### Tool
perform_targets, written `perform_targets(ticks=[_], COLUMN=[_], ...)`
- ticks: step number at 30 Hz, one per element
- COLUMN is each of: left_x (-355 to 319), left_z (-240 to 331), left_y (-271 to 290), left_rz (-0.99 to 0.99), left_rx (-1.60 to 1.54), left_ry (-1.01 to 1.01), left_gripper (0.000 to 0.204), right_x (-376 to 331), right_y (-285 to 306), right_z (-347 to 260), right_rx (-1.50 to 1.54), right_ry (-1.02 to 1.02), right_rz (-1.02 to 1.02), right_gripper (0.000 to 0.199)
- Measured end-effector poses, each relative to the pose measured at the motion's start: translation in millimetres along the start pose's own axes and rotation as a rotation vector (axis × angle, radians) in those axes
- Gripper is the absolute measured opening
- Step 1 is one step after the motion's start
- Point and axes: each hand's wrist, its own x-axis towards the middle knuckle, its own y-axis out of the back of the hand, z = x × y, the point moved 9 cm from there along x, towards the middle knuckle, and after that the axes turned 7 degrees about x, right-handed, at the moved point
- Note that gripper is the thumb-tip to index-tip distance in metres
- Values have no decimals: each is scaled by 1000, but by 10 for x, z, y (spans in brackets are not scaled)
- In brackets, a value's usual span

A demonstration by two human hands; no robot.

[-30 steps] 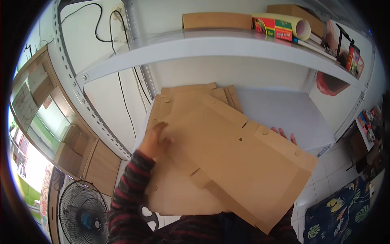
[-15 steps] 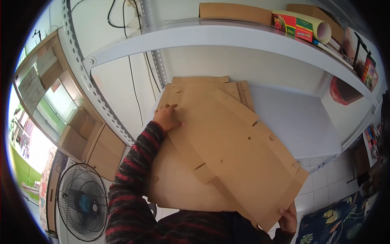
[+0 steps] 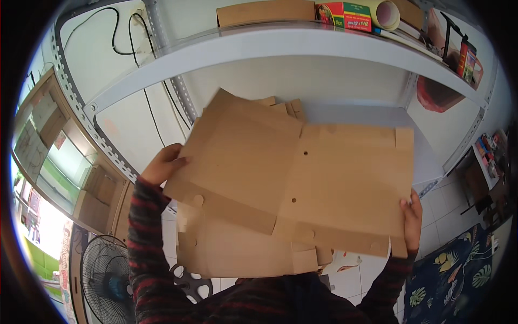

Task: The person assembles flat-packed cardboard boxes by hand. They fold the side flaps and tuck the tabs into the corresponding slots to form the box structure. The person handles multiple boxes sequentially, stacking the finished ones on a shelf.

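We see a flat, unfolded cardboard box blank (image 3: 302,189) spread across the middle of the frame, held up in front of a white metal shelf (image 3: 270,46). Our left hand (image 3: 162,164) grips its left edge at centre left, fingers curled over the board, while our right hand (image 3: 413,218) clasps the right edge at lower right. More flat cardboard sheets (image 3: 237,254) lie beneath it, and a black fan (image 3: 105,278) stands at lower left.
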Motion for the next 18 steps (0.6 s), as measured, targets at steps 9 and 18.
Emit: perform_targets(ticks=[9, 18], left_x=[-849, -1275], left_z=[-50, -469], left_y=[-59, -921], left_rz=[281, -14], left_rx=[-331, -779], left_ry=[34, 111], left_gripper=[43, 38], right_x=[1099, 723], right_y=[-32, 484], right_z=[459, 491], right_rx=[177, 773], right_ry=[-196, -57], right_rz=[-194, 343], right_gripper=[46, 72])
